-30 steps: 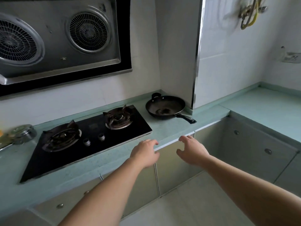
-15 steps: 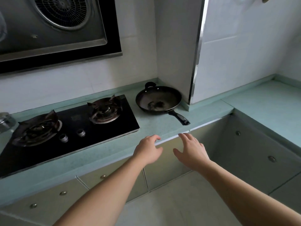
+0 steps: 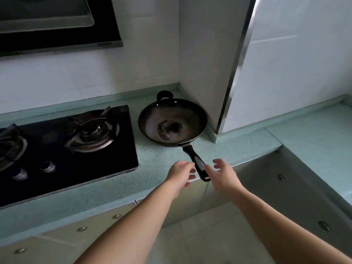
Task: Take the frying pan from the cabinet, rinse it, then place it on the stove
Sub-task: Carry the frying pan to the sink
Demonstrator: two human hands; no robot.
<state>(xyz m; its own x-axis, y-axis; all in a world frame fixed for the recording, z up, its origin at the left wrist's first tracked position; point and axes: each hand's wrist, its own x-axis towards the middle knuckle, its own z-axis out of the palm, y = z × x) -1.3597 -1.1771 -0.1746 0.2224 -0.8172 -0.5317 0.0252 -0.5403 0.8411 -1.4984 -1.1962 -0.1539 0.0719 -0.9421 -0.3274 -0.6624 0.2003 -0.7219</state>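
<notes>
Where the counter meets the tiled corner, just right of the stove, sits one pan, not on a burner.

Pan: black, round, shallow. It is dull grey inside, with a dark burnt patch at the centre. One small loop grip sits on the far rim, fixed by two rivets. One long black handle points toward the person and reaches the counter's front edge.

Hands, two:
- Left hand: fingers loosely curled, just left of the handle.
- Right hand: fingers spread and relaxed, just right of the handle.
- Neither closes round the handle; whether either touches it cannot be told.

Stove: two burners, two knobs.

Hood: one, upper left.

Door studs below the counter: five.
</notes>
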